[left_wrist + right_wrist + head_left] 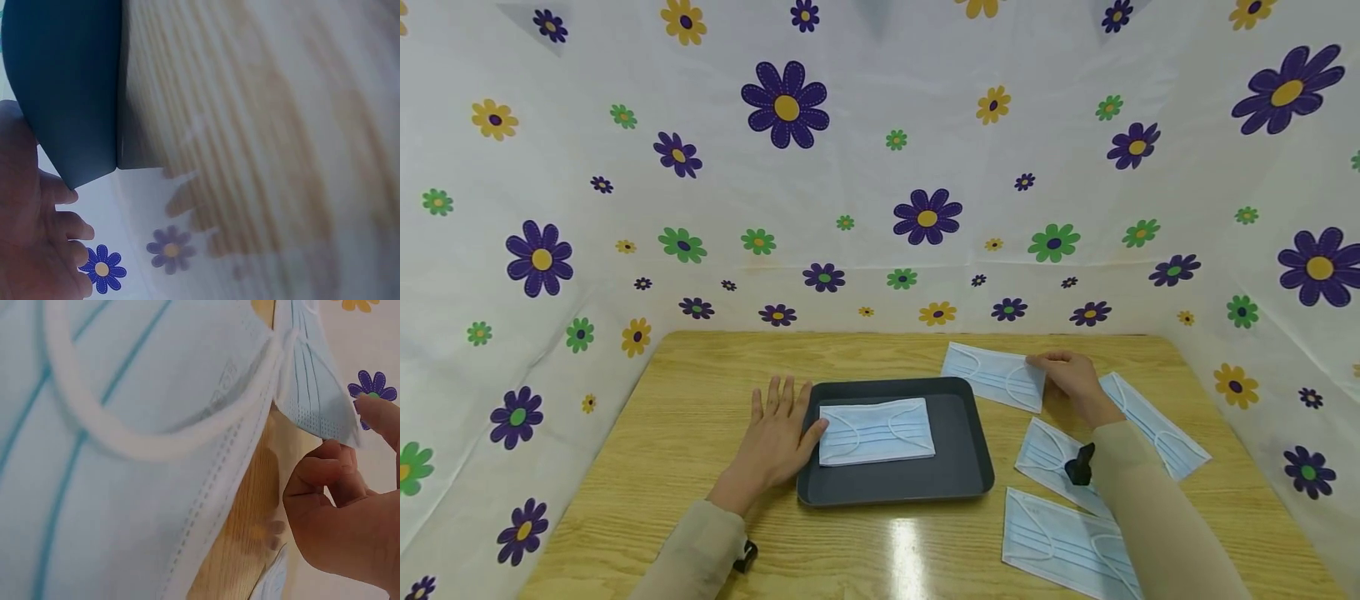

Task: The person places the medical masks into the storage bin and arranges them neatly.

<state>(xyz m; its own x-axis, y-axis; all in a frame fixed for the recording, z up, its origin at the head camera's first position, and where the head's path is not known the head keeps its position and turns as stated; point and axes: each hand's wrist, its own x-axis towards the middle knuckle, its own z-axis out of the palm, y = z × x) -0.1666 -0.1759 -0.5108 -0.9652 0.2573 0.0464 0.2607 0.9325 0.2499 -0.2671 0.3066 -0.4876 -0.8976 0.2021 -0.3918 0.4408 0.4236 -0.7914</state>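
A light blue face mask (880,442) with white ear loops lies in the dark grey tray (955,479), toward its left half. My left hand (778,433) rests along the tray's left side, fingers straight and spread, its thumb reaching over the rim to the mask's edge. At the back right, my right hand (1075,382) pinches the right end of another face mask (988,372). In the right wrist view that pinched mask (315,394) has its edge at the curled fingers.
Three more masks lie on the wooden table right of the tray: a slanted mask (1153,421) at far right, a middle mask (1045,454) and a front mask (1052,533), the last two partly under the right forearm. A flowered cloth (850,175) stands behind and at both sides.
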